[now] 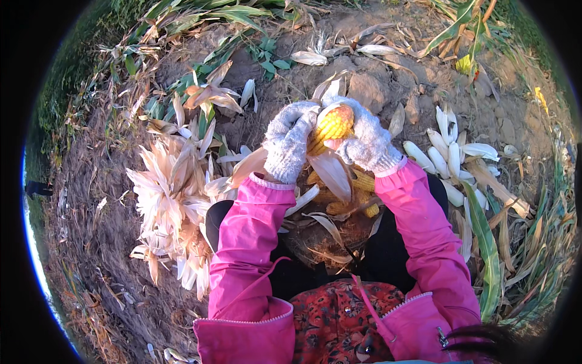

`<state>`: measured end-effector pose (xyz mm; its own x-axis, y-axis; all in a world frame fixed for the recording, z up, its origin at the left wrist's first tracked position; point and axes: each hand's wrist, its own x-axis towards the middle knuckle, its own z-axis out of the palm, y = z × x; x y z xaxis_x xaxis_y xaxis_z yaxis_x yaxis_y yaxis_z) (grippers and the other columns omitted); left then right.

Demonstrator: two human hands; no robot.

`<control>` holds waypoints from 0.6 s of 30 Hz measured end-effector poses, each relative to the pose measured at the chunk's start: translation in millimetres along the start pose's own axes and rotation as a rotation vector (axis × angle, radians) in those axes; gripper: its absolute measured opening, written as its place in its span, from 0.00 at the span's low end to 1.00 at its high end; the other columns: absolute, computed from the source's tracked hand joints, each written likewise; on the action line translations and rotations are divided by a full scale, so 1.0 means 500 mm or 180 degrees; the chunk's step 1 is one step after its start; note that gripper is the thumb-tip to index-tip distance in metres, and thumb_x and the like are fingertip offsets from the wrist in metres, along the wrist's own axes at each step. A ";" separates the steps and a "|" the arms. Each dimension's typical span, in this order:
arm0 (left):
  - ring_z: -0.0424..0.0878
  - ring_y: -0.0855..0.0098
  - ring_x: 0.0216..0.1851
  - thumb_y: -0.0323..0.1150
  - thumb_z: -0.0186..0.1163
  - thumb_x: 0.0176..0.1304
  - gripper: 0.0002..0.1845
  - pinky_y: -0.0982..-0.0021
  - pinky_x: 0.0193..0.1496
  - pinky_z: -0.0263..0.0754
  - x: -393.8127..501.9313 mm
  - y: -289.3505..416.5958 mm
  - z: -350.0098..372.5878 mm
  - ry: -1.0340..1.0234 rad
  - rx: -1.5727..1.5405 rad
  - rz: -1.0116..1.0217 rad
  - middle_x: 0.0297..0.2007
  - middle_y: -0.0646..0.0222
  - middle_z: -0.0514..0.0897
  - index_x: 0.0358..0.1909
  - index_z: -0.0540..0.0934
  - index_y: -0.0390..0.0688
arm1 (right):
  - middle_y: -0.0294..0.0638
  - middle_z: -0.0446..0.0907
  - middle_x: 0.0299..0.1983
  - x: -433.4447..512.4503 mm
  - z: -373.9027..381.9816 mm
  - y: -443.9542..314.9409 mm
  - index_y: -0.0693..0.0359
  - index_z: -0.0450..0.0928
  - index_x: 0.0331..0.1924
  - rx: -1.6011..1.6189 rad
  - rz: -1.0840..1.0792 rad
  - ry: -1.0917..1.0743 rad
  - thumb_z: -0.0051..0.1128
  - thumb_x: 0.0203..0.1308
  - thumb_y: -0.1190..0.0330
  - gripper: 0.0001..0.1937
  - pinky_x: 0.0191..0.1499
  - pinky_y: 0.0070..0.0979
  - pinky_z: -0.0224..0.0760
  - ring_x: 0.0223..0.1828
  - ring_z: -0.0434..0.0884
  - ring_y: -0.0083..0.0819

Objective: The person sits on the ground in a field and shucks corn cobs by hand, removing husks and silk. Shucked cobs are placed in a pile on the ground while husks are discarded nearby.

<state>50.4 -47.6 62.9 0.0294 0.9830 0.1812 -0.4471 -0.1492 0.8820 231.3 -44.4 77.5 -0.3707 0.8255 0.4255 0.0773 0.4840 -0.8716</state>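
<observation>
Both of my hands wear pale grey knitted gloves. Between them is an ear of yellow corn (334,124) with its husk partly pulled back. My right hand (366,139) grips the ear, a bare fingertip showing against the kernels. On the ear's other side my left hand (291,136) has its fingers closed on the peeled husk. A dry husk leaf (332,175) hangs below the ear. Several husked yellow cobs (338,207) lie on the soil under my hands, between my knees.
To the left lies a large heap of dry husks (168,182). Several ears in pale husks (443,157) are piled at the right, near green and dry corn leaves (486,255). Clods of earth (368,91), loose husks (309,58) and cut stalks lie beyond my hands.
</observation>
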 end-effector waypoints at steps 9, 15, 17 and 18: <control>0.78 0.73 0.47 0.24 0.61 0.62 0.11 0.70 0.54 0.72 -0.004 0.006 0.003 -0.0433 0.0013 0.0294 0.45 0.63 0.81 0.46 0.79 0.38 | 0.42 0.77 0.54 0.004 -0.005 -0.017 0.63 0.68 0.61 -0.0025 0.0038 -0.0035 0.73 0.47 0.75 0.35 0.61 0.31 0.69 0.57 0.76 0.31; 0.78 0.73 0.47 0.21 0.59 0.62 0.09 0.71 0.53 0.72 0.002 -0.015 -0.010 -0.0353 -0.0851 -0.0019 0.43 0.66 0.81 0.44 0.79 0.36 | 0.42 0.79 0.53 -0.001 0.005 -0.013 0.62 0.70 0.60 -0.0452 0.0069 -0.0007 0.74 0.45 0.74 0.34 0.59 0.31 0.71 0.55 0.78 0.32; 0.78 0.73 0.47 0.22 0.59 0.62 0.09 0.71 0.54 0.72 0.000 -0.013 -0.008 -0.0262 -0.0582 -0.0005 0.43 0.67 0.81 0.44 0.79 0.36 | 0.42 0.79 0.53 0.000 0.008 -0.012 0.61 0.70 0.60 -0.0672 -0.0118 0.0036 0.75 0.45 0.73 0.34 0.58 0.30 0.71 0.54 0.79 0.32; 0.78 0.73 0.47 0.22 0.58 0.63 0.08 0.72 0.54 0.72 0.000 -0.009 -0.005 -0.0135 -0.0400 -0.0042 0.43 0.67 0.81 0.44 0.79 0.36 | 0.43 0.80 0.51 0.001 0.009 -0.012 0.59 0.71 0.60 -0.0639 -0.0132 0.0052 0.74 0.45 0.72 0.34 0.56 0.31 0.73 0.53 0.80 0.36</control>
<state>49.9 -46.8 57.9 0.0727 0.9790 0.1906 -0.5548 -0.1191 0.8234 226.6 -48.3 82.0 -0.3624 0.8076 0.4653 0.2459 0.5643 -0.7881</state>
